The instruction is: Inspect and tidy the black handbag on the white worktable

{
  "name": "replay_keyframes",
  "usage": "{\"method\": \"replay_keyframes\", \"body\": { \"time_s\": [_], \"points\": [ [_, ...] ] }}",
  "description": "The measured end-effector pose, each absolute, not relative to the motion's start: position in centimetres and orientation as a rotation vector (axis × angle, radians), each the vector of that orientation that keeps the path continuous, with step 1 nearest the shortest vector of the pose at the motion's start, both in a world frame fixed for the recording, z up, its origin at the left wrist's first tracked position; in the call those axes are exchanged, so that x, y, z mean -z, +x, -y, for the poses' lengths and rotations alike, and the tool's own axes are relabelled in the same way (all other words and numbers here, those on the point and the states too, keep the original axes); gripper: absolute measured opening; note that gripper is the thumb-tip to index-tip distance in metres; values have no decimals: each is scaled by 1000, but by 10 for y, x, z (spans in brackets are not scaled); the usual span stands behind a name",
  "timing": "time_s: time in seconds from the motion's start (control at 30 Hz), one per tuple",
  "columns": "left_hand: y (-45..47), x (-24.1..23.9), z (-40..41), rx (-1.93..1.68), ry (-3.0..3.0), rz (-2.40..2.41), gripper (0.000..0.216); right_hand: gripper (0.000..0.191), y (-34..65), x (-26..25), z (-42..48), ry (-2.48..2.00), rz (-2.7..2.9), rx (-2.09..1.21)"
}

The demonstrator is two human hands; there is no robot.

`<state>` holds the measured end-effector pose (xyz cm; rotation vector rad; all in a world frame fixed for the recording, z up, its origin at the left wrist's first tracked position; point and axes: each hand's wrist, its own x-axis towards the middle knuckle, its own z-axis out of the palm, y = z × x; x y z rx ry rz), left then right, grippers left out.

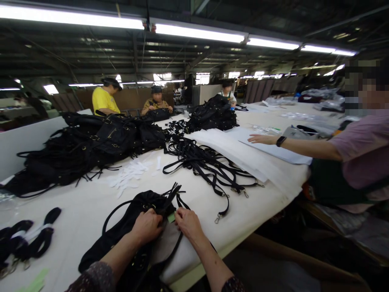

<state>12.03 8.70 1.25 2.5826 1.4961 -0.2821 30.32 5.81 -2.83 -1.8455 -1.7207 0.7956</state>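
Note:
A black bag (127, 227) with thin straps lies on the white table (91, 207) in front of me. My left hand (148, 225) is closed on the bag's top edge. My right hand (187, 222) pinches a small green tag (172, 217) right beside it, and the two hands nearly touch. A grey lining or pouch (167, 247) shows under my wrists.
A heap of black bags (79, 150) fills the table's left. Loose black straps with metal clips (209, 166) and white paper pieces (127, 176) lie ahead. A person's arm with a watch (281, 142) reaches over white sheets (249, 156) at the right. Other workers sit farther back.

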Motion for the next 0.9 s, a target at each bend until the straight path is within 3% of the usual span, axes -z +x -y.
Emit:
{"method": "replay_keyframes", "body": {
  "time_s": [0.4, 0.9],
  "points": [
    [139, -5, -82, 370, 2638, -1562, 31, 24, 300, 35, -57, -1743, 1703, -838],
    [114, -22, -115, 260, 2371, -1561, 21, 30, 301, 37, -54, -1596, 1504, -981]
  ]
}}
